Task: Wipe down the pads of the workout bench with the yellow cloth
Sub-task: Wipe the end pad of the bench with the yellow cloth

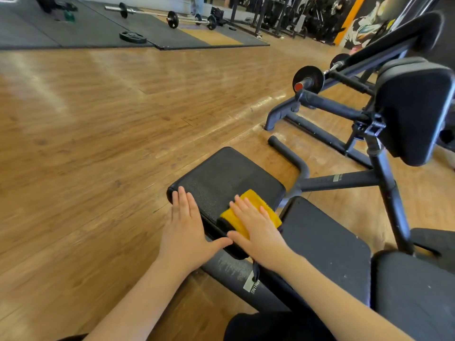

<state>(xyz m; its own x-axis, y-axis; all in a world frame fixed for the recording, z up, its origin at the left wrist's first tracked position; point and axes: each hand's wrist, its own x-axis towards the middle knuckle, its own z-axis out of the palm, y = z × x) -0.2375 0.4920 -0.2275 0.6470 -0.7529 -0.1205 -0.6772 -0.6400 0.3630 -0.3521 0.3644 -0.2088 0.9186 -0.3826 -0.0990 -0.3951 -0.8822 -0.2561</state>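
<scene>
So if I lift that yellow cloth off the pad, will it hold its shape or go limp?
Probably limp: the yellow cloth drapes over the seat pad's near edge under the flat right hand. Its nubby pile suggests it grips rather than slides. It looks light, so expect it to bunch when pushed.

Wood plank floor around me. Far left, black rubber mats w/ a loose weight plate and a loaded barbell. To my right, a preacher-curl station w/ black arm pad, a small plated bar racked on it. Racks at back wall.
</scene>
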